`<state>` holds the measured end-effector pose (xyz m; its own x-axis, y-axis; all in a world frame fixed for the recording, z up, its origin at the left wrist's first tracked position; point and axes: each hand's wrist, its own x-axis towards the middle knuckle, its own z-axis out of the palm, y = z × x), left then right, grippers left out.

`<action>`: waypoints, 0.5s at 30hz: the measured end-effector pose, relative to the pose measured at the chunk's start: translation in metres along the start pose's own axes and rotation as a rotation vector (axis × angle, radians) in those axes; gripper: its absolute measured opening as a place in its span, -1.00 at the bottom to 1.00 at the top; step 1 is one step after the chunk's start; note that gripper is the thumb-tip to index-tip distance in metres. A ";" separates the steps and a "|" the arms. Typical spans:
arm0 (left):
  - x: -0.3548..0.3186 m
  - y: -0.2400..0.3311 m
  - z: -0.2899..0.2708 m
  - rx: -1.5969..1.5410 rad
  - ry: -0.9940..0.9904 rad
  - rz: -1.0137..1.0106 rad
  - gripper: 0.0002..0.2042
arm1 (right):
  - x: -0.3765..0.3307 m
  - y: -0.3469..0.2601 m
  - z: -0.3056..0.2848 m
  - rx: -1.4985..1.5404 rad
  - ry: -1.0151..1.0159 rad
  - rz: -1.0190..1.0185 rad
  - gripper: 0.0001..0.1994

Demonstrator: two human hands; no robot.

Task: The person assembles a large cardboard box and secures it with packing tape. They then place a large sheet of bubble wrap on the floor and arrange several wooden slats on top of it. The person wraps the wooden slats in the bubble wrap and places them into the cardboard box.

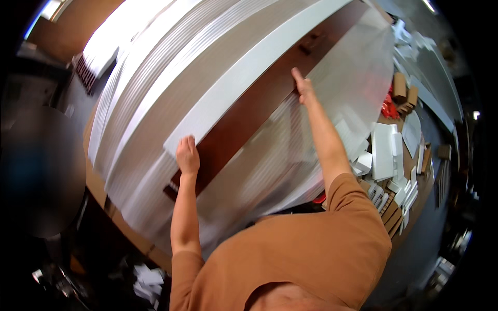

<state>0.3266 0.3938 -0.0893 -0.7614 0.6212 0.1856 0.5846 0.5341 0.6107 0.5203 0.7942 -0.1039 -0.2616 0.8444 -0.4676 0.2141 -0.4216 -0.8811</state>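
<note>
A long dark brown board point(244, 114) lies slantwise among large white foam sheets point(171, 78). My left hand point(187, 154) rests on the near end of a long white foam strip point(244, 78) where it meets the brown board, fingers curled over the edge. My right hand point(303, 88) reaches far forward, fingers flat on the brown board's edge beside a clear plastic sheet point(337, 103) that covers white foam pieces. The picture is blurred by motion.
To the right lie several white foam blocks point(384, 150), small cardboard boxes point(399, 85) and something red point(389, 106). Stacked white sheets point(101, 54) sit at upper left. A blurred dark round shape point(39, 171) fills the left. White scraps point(148, 280) lie on the floor.
</note>
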 end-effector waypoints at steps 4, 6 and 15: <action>-0.026 -0.016 -0.063 -0.159 0.263 -0.239 -0.75 | -0.016 0.017 -0.032 0.007 -0.001 -0.057 -0.46; -0.079 -0.074 -0.093 -0.321 0.375 -0.536 -0.70 | -0.026 0.027 -0.014 0.154 -0.114 0.039 -0.61; -0.157 -0.053 -0.092 -0.729 -0.095 -0.709 -0.47 | -0.073 0.034 0.043 -0.125 0.096 0.054 -0.64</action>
<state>0.3896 0.2153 -0.0802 -0.8221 0.3575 -0.4431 -0.3291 0.3367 0.8822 0.5060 0.7041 -0.1029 -0.1564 0.8521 -0.4994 0.3419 -0.4277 -0.8368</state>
